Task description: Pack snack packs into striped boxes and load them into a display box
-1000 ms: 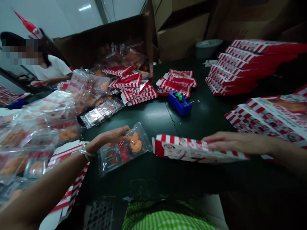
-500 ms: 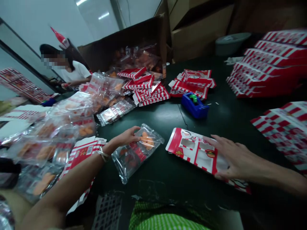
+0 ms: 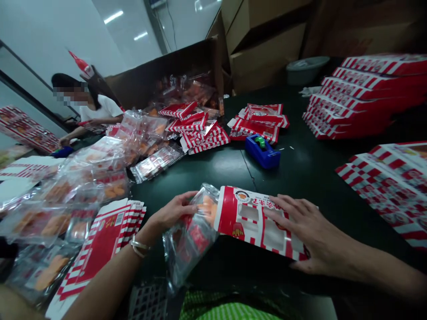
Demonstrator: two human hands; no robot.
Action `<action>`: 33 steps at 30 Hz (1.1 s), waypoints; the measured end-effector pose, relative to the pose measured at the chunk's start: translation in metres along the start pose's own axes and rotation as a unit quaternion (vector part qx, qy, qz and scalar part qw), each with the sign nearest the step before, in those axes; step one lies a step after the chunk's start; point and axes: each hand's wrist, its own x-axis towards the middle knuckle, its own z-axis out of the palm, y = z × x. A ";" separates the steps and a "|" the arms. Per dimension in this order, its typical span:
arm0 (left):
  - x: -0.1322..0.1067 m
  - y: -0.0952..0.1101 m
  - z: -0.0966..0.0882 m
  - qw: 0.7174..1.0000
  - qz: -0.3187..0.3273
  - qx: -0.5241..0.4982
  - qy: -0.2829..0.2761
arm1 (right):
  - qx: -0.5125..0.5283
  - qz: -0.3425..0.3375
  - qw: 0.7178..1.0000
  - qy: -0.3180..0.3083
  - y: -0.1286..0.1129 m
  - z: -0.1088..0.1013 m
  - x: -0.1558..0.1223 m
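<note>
As we look down the dark green tabletop (image 3: 310, 186), far left a co-worker in a white T-shirt (image 3: 100, 109) is beyond a heaped mass of clear plastic bags of orange pieces (image 3: 95, 191). Under our L forearm lies a flat red-and-white striped paperboard carton (image 3: 100, 240), its edge just beside our L hand (image 3: 173, 211), fingers curled round a clear plastic bag w/ orange pieces & red card (image 3: 196, 226). That bag touches the left end of a red-and-white windowed paperboard sleeve (image 3: 253, 222), and our R hand (image 3: 310, 233) lies splayed over the sleeve's right part, thumb by its lower edge. Hands apart, bag & sleeve btwn them. Past the sleeve, dark tabletop runs to a blue tape dispenser (image 3: 262, 151); further right, stacked red-and-white boxes (image 3: 363, 95) & a looser red-and-white pile (image 3: 383, 191) stand well apart from the sleeve, dark tabletop btwn.
</note>
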 end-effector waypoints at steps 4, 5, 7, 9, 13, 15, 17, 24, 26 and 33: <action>-0.004 0.005 -0.005 0.993 -0.006 0.029 -0.114 | 0.011 -0.022 0.999 -0.027 -0.004 -0.004 0.010; -0.001 0.008 -0.006 0.989 -0.013 0.064 -0.136 | 0.010 -0.025 0.999 -0.034 -0.006 -0.005 0.013; 0.013 0.015 -0.004 0.973 -0.023 0.126 -0.190 | 0.007 -0.028 0.998 -0.051 -0.011 -0.004 0.017; 0.033 0.021 0.003 0.954 -0.014 0.174 -0.242 | 0.008 -0.026 0.998 -0.065 -0.013 -0.001 0.022; 0.072 0.027 0.017 0.937 0.044 0.284 -0.200 | 0.021 -0.004 0.996 -0.086 -0.008 0.004 0.032; 0.078 0.027 0.016 0.939 0.063 0.306 -0.140 | 0.032 0.006 0.995 -0.092 -0.003 0.002 0.036; 0.071 0.027 0.007 0.933 0.089 0.342 -0.064 | 0.046 0.005 0.994 -0.099 0.000 -0.002 0.039; 0.025 0.015 -0.012 0.934 0.051 0.341 -0.096 | 0.087 -0.018 0.993 -0.080 0.003 -0.006 0.038; 0.029 0.016 -0.007 0.945 0.040 0.293 -0.140 | 0.089 -0.031 0.994 -0.059 0.003 0.000 0.036; 0.060 0.024 0.010 0.930 0.114 0.337 -0.095 | 0.071 -0.036 0.997 -0.003 -0.002 0.009 0.036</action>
